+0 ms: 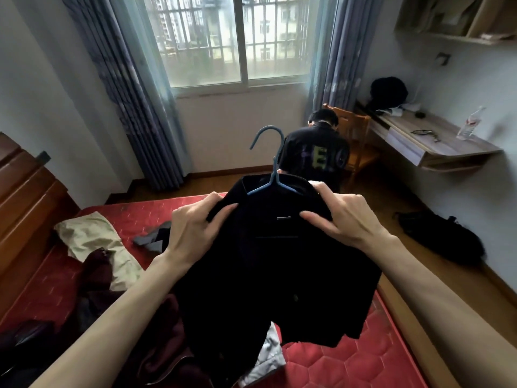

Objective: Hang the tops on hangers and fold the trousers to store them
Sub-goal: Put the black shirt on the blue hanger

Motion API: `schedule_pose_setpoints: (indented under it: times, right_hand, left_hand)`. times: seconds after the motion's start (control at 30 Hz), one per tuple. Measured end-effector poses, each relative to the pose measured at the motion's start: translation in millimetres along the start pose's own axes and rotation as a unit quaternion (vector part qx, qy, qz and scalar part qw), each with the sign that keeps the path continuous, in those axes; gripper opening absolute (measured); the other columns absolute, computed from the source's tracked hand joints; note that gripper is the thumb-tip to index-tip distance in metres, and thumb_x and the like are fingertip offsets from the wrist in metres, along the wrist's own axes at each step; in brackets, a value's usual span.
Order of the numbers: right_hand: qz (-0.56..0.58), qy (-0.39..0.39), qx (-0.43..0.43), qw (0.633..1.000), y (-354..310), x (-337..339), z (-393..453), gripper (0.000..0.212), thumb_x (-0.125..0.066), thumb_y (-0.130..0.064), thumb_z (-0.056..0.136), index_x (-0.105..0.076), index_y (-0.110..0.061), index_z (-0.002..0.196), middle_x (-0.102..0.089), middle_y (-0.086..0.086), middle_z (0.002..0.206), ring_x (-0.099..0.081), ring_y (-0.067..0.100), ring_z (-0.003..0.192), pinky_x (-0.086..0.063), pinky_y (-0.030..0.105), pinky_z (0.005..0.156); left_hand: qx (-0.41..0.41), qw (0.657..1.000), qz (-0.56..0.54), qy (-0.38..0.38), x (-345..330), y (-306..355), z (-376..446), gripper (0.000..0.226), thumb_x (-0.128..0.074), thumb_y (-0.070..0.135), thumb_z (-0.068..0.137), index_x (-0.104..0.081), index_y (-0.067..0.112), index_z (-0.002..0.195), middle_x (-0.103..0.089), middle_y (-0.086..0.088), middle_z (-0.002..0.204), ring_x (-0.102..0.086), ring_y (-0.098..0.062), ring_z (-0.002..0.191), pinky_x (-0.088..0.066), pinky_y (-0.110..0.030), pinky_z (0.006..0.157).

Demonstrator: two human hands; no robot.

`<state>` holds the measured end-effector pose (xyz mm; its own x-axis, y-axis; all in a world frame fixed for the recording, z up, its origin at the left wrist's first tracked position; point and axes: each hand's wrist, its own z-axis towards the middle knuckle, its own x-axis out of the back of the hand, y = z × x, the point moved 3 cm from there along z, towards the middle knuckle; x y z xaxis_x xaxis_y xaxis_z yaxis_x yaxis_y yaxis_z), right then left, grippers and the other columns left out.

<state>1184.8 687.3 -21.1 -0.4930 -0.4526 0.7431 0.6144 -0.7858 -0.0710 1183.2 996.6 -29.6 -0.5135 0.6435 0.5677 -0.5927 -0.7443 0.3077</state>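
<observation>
- Black fabric fills the near middle: a black top (268,261) hangs above the bed, held up in the air by both hands, its hem drooping just above the clothes below.
- Dark maroon garments (156,331) lie heaped on the bed at the near left, with a grey-white piece of cloth (268,357) showing under the top's hem.
- The left hand (193,228) grips the top's left shoulder, fingers curled round a fold of cloth and thumb over the top of it.
- The right hand (344,217) pinches the right shoulder, thumb on the far side and fingers bent over the front.
- A blue hanger (270,163) sits inside the collar, its arms under the shoulders and its hook standing up, tilted left.
- The red quilted mattress (349,359) carries a beige garment (95,245) and a grey garment (151,239) to the left, apart from the top.
- Past the foot of the bed a person in a dark printed shirt (316,152) crouches, back turned, beside a wooden chair (355,127).
- A black bag (439,236) lies on the floor at right.
- On the wall-mounted table (430,152) stand a plastic bottle (470,124) and a black backpack (389,92).
- Behind all, a barred window (237,37) between blue-grey curtains (126,79).
</observation>
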Motion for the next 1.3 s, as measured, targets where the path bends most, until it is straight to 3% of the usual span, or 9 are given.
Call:
schedule_pose_setpoints:
  times: [0.17, 0.37, 0.43, 0.57, 0.67, 0.83, 0.9, 1.1, 1.3]
  right_hand:
    - [0.030, 0.022, -0.024, 0.999, -14.8, 10.0, -19.1, 0.027, -0.061, -0.037, 0.102, -0.064, -0.013, 0.114, -0.069, 0.001, 0.067, -0.066, 0.022, 0.051, -0.051, 0.030, 0.047]
    - [0.032, 0.020, -0.153, 0.988, -21.1, 51.6, -59.4, 0.045, -0.057, -0.044, 0.102, -0.072, -0.003, 0.110, -0.074, 0.007, 0.078, -0.070, 0.028, 0.061, -0.056, 0.048, 0.057]
    - [0.035, 0.034, -0.180, 0.982, -24.5, 74.0, -76.4, 0.038, -0.064, -0.040, 0.101, -0.073, -0.004, 0.107, -0.075, 0.003, 0.081, -0.071, 0.021, 0.063, -0.058, 0.041, 0.060]
    - [-0.031, 0.071, -0.207, 0.975, -38.3, 126.9, -114.7, 0.040, -0.072, -0.041, 0.095, -0.073, -0.003, 0.108, -0.069, -0.009, 0.084, -0.060, 0.001, 0.065, -0.048, 0.011, 0.066]
    - [-0.091, 0.084, -0.236, 0.964, -53.8, 168.8, -146.1, 0.045, -0.071, -0.043, 0.096, -0.070, -0.001, 0.114, -0.073, 0.000, 0.084, -0.059, 0.006, 0.065, -0.046, 0.014, 0.066]
    - [-0.193, 0.077, -0.263, 0.942, -89.3, 238.6, -198.1, 0.027, -0.058, -0.037, 0.095, -0.058, -0.017, 0.114, -0.052, -0.011, 0.070, -0.057, 0.024, 0.051, -0.038, 0.024, 0.056]
    - [-0.224, 0.067, -0.279, 0.932, -103.3, 266.8, -221.7, 0.027, -0.055, -0.035, 0.093, -0.056, -0.018, 0.115, -0.048, -0.013, 0.073, -0.057, 0.024, 0.056, -0.036, 0.024, 0.057]
    - [-0.307, 0.078, -0.336, 0.887, -149.1, 343.6, -302.3, 0.020, -0.059, -0.036, 0.101, -0.065, -0.019, 0.110, -0.068, -0.007, 0.081, -0.061, 0.012, 0.072, -0.039, 0.019, 0.060]
    - [-0.394, 0.141, -0.410, 0.810, -213.3, 404.9, -376.5, 0.022, -0.058, -0.041, 0.103, -0.067, -0.021, 0.101, -0.063, -0.010, 0.070, -0.057, 0.011, 0.058, -0.047, 0.029, 0.052]
  left_hand:
    - [-0.026, 0.999, 0.013, -0.040, -3.9, 6.8, -1.7, 0.038, -0.056, 0.055, 0.101, -0.065, 0.019, 0.091, -0.062, 0.010, 0.068, -0.057, -0.010, 0.056, -0.044, -0.033, 0.053]
    - [-0.125, 0.991, -0.014, -0.039, -17.5, 44.2, 8.7, 0.043, -0.053, 0.049, 0.104, -0.061, 0.011, 0.085, -0.063, 0.001, 0.073, -0.058, -0.022, 0.055, -0.041, -0.035, 0.046]
    - [-0.146, 0.989, -0.026, -0.019, -25.7, 61.6, 11.9, 0.044, -0.051, 0.050, 0.105, -0.060, 0.013, 0.083, -0.062, 0.001, 0.071, -0.056, -0.022, 0.053, -0.034, -0.030, 0.046]
    - [-0.177, 0.980, -0.088, 0.010, -44.8, 104.2, 13.5, 0.041, -0.055, 0.048, 0.106, -0.063, 0.014, 0.085, -0.064, 0.003, 0.074, -0.053, -0.016, 0.057, -0.027, -0.028, 0.048]
    - [-0.195, 0.970, -0.145, 0.011, -56.1, 143.3, 17.4, 0.039, -0.055, 0.048, 0.106, -0.064, 0.015, 0.086, -0.064, 0.003, 0.075, -0.055, -0.014, 0.058, -0.025, -0.027, 0.050]
    - [-0.225, 0.944, -0.241, -0.016, -66.4, 218.9, 18.2, 0.044, -0.054, 0.050, 0.105, -0.068, 0.013, 0.088, -0.066, 0.003, 0.076, -0.062, -0.019, 0.056, -0.041, -0.035, 0.045]
    - [-0.232, 0.933, -0.272, -0.031, -67.6, 252.6, 13.1, 0.043, -0.056, 0.049, 0.104, -0.069, 0.012, 0.088, -0.067, 0.003, 0.077, -0.062, -0.019, 0.056, -0.042, -0.035, 0.044]
    - [-0.256, 0.898, -0.349, -0.071, -72.2, 356.5, -21.1, 0.045, -0.054, 0.052, 0.104, -0.071, 0.013, 0.089, -0.069, 0.004, 0.079, -0.064, -0.021, 0.057, -0.047, -0.040, 0.045]
    - [-0.314, 0.862, -0.385, -0.100, -60.2, 461.8, -58.4, 0.040, -0.057, 0.047, 0.103, -0.059, 0.014, 0.081, -0.058, 0.002, 0.070, -0.057, -0.023, 0.056, -0.041, -0.035, 0.046]
